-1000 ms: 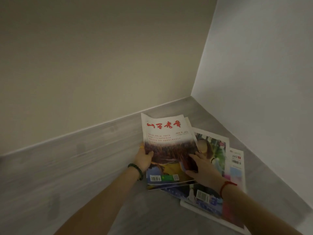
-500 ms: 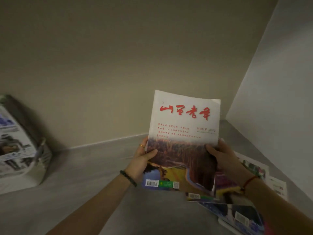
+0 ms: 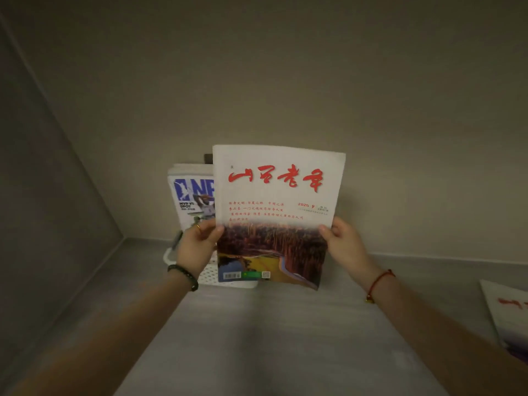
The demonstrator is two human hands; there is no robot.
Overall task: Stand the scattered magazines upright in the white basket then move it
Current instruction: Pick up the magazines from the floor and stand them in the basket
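I hold a white magazine with red brush lettering (image 3: 275, 207) upright in front of me. My left hand (image 3: 197, 247) grips its left edge and my right hand (image 3: 347, 244) grips its right edge. Behind it, against the back wall, stands the white perforated basket (image 3: 210, 277), mostly hidden by the magazine and my left hand. A basketball magazine (image 3: 193, 200) stands upright in the basket, with more pages behind it. Another magazine with red lettering (image 3: 507, 312) lies flat on the floor at the right edge.
The grey floor (image 3: 271, 338) meets beige walls at the back and on the left, forming a corner (image 3: 123, 238) left of the basket. Bare floor lies between me and the basket.
I have lifted the red-lettered magazine off the pile and swung left with it. The basket, at the far left half a second ago, now sits straight ahead behind the magazine.
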